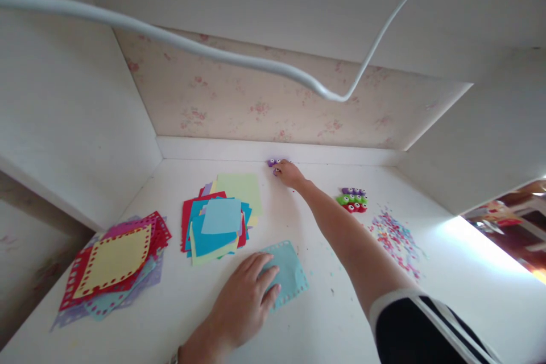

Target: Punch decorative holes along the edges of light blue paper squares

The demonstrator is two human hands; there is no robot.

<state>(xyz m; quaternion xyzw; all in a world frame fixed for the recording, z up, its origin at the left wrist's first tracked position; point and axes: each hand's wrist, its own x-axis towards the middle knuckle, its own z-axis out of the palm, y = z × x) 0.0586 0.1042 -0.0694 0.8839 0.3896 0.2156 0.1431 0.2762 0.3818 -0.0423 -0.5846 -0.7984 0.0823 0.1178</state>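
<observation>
My left hand lies with fingers spread over the left part of a light blue paper square, whose edges are lined with punched holes. Stretched to the back of the desk, my right hand has its fingers closed on a small purple piece with a white eye-like spot. Just behind its fingertips, more purple eyed pieces stand near the back ledge, partly covered by the hand.
Left of centre lies a pile of coloured paper; farther left are hole-edged sheets. Purple, green and red eyed pieces sit in rows at right, near scattered paper bits. A white cable hangs across the top.
</observation>
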